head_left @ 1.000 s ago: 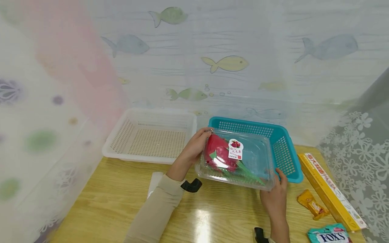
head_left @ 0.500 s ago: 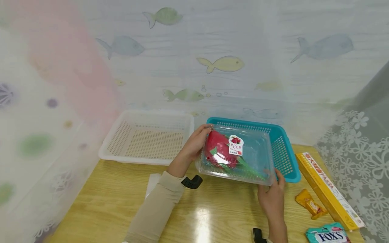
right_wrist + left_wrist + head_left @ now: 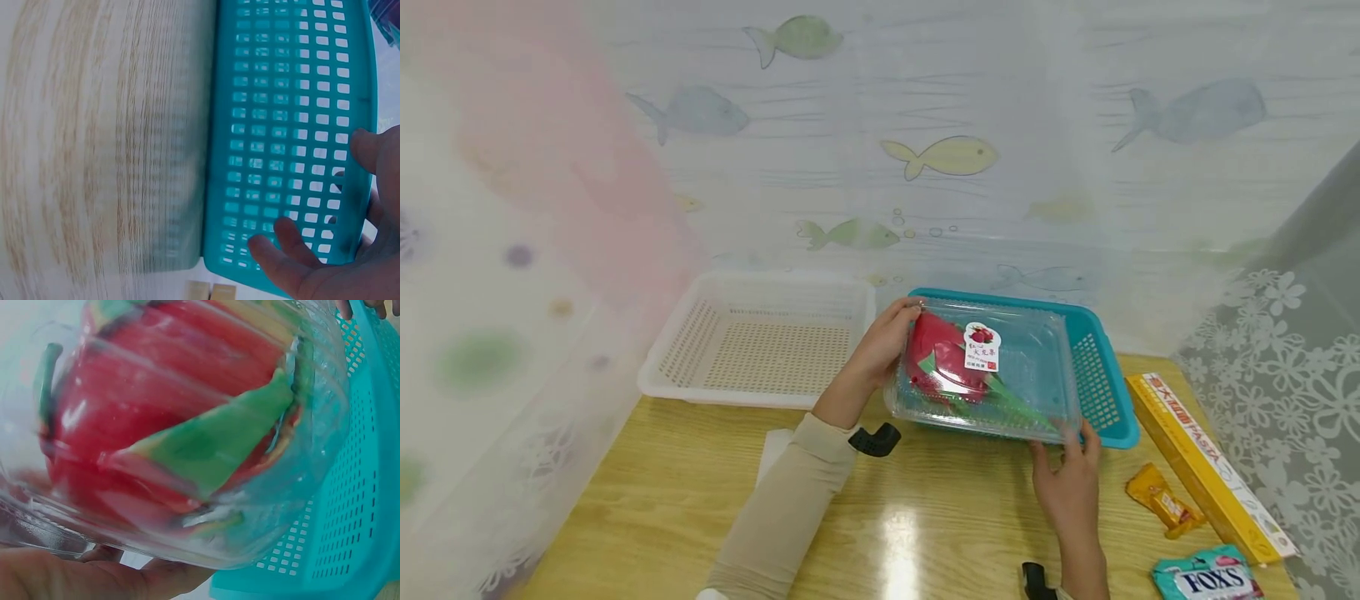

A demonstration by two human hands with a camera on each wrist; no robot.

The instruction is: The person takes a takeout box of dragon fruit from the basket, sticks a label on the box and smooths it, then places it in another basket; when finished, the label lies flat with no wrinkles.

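My left hand (image 3: 880, 346) grips the left side of a clear plastic clamshell box (image 3: 1033, 354). Inside the box is a red dragon fruit (image 3: 936, 358) with green leaves, under a white label; it fills the left wrist view. The box is held tilted above a teal basket (image 3: 1105, 371), hiding much of it. Below the box's front right corner, my right hand (image 3: 1070, 487) is at the basket's front rim. In the right wrist view, its thumb and fingers (image 3: 269, 253) curl over the perforated basket wall (image 3: 281, 125); the clear box partly covers some fingers in the head view.
A white basket (image 3: 658, 362) stands at the left. On the right lie a yellow pasta box (image 3: 1210, 467), an orange wrapped packet (image 3: 1163, 500) and a teal FOX'S bag (image 3: 1210, 575). A white flat piece (image 3: 772, 450) is partly under the left arm. A printed curtain hangs behind.
The clear box, held by my left hand, has moved slightly farther back over the teal basket. My right hand stays near the basket's front. The whole view has shifted a little.
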